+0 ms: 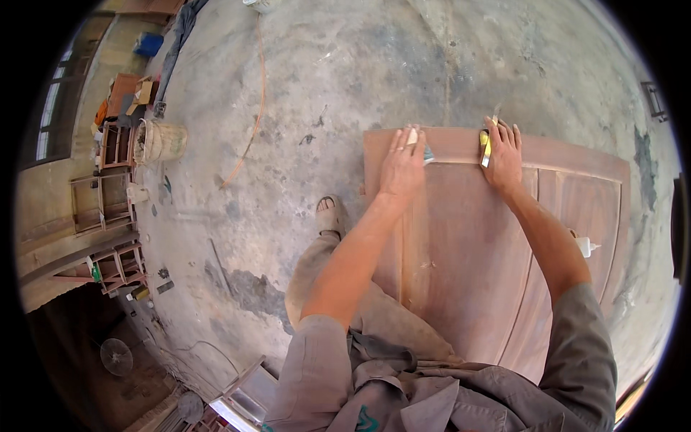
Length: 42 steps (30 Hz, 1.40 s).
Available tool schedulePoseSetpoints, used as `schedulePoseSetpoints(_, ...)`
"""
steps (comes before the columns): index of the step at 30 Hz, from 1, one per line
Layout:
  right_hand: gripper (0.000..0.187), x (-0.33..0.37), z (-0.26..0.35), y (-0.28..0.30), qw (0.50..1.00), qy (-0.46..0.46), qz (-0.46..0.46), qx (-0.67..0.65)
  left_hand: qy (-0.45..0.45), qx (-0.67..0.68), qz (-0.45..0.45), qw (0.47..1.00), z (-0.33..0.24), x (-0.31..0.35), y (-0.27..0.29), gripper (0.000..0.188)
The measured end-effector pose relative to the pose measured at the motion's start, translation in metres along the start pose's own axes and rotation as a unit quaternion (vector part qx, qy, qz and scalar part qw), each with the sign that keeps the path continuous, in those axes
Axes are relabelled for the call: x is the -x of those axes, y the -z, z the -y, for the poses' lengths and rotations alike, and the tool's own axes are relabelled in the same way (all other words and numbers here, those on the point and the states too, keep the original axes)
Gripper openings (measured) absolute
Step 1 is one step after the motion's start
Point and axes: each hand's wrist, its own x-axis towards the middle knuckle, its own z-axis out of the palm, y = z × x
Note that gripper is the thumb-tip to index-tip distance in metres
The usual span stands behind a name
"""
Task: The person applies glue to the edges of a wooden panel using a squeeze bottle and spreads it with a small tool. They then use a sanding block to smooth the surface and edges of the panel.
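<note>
Along the far edge of the wooden door panel (468, 237), which lies flat on the concrete floor (345, 79), I have both hands pressed down. From the head view, my left hand (402, 167) rests near the far left corner of the panel, fingers spread flat on the wood, with a small pale object (413, 137) tucked between the fingertips and a bluish-tipped bit (429, 153) poking out toward the right; the grip looks pinched around it, though I cannot tell what kind of tool it is. My right hand (504, 155) sits further right along the same far edge, palm down, its grip closed on a small yellow tool (486, 149) held upright against the groove where the top rail meets the inner panel. The two hands are near each other, not touching.

The panel is reddish brown with raised framing lines that curve toward its right edge. Just beside that right edge a small white bottle (586, 247) lies on the wood. My sandalled foot (330, 214) stands on the floor just beside the panel's left edge. Well apart, at the far left of the floor, a woven basket (160, 141) stands near stacked wooden frames (101, 201), and a fan (116, 356) sits lower left.
</note>
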Motion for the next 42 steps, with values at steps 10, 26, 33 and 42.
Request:
schedulePoseSetpoints(10,0.072,-0.003,0.004,-0.005,1.0,-0.006,0.01,0.009,0.044,-0.014,0.033,0.998,-0.002,0.077,0.046,0.06)
schedulePoseSetpoints(26,0.068,-0.004,-0.002,-0.008,1.0,0.003,0.0,0.009,0.042,-0.029,0.045,0.998,-0.004,0.062,0.045,0.054)
schedulePoseSetpoints(33,0.063,-0.002,0.0,-0.007,1.0,0.006,0.005,0.01,0.022,-0.013,0.05,0.998,0.003,0.05,0.047,0.054)
schedulePoseSetpoints(42,0.068,-0.001,0.002,-0.002,1.0,0.011,-0.002,-0.002,0.133,0.358,0.05,0.923,-0.046,0.077,0.071,0.059)
